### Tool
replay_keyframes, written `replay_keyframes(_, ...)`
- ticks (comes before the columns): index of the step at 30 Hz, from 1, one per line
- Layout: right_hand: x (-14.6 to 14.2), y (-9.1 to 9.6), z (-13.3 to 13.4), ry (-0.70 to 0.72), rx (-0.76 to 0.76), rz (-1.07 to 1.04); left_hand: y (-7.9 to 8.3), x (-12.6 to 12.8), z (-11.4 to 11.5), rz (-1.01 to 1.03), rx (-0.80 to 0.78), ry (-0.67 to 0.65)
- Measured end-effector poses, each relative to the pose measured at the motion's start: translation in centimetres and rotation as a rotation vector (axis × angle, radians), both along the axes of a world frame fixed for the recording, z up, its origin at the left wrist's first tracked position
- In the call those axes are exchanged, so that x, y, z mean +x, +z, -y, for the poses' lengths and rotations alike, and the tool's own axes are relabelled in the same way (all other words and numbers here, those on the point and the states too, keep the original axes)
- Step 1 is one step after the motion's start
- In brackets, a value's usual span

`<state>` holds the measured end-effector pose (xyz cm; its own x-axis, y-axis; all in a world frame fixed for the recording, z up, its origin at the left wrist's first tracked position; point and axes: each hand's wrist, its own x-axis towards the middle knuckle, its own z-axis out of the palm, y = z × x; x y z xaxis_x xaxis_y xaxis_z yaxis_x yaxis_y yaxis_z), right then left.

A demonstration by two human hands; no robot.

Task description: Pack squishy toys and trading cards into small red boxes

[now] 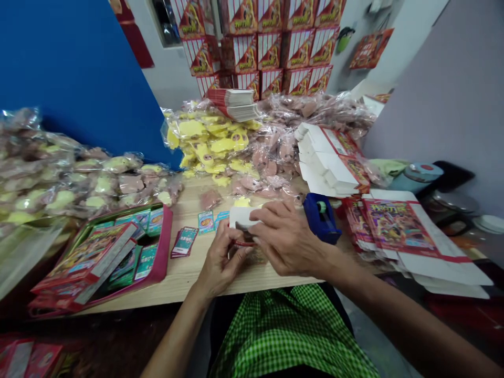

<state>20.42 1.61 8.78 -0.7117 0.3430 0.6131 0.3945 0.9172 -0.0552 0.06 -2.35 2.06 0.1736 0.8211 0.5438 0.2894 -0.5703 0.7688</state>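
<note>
In front of my apron, my left hand is wrapped round the side of a small cardboard box, its white flap facing up. My right hand bends over the same box from the right, fingers curled at its opening and pressing on the flap. Most of the box is hidden behind my fingers. Just left of my hands lie a small pile of teal cards and a blue card. A yellow piece shows right behind the box.
A pink-rimmed tray with cards and red boxes stands left. Bagged yellow toys and pink ones are heaped behind. A blue tape dispenser, white folded cartons and flat red boxes are on the right.
</note>
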Motion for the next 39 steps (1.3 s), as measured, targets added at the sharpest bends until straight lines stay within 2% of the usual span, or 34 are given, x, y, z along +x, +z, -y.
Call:
replay_keyframes(3,0.4,-1.3,1.2,-0.104,-0.027,-0.011,-0.6,0.5,0.2,0.080,0.028,0.137)
replay_keyframes(5,1.1,-2.4,2.0,-0.171,-0.053,-0.186,-1.1,1.1,0.2,0.182,0.037,0.243)
replay_keyframes(7,1.7,-3.7,2.6,-0.208,-0.135,-0.378,-1.6,1.7,0.2,0.289,0.032,0.283)
replay_keyframes(10,1.7,-5.7,2.9,-0.181,-0.268,-0.479,-2.1,2.2,0.2,0.346,0.036,0.307)
replay_keyframes(13,0.9,-6.7,2.3,-0.106,-0.289,-0.468,-2.4,1.9,0.5,0.265,0.046,0.383)
replay_keyframes(18,0.5,-5.8,1.4,-0.005,-0.320,-0.436,-2.9,1.8,1.6,0.365,-0.030,0.323)
replay_keyframes(21,1.0,-5.5,1.6,-0.021,-0.408,-0.461,-3.0,2.1,2.1,0.483,-0.048,0.315)
replay_keyframes(24,1.5,-5.3,1.9,-0.057,-0.473,-0.481,-2.9,2.0,2.4,0.465,-0.085,0.292)
replay_keyframes(29,2.0,-4.1,2.1,0.051,-0.333,-0.323,-2.4,1.5,2.6,0.414,-0.004,0.125)
replay_keyframes(33,2.3,-3.5,2.5,0.077,-0.331,-0.235,-1.9,1.9,2.6,0.354,0.044,0.147)
replay_keyframes(39,1.6,-3.6,2.8,-0.012,-0.392,-0.245,-2.0,2.4,2.5,0.371,0.062,0.254)
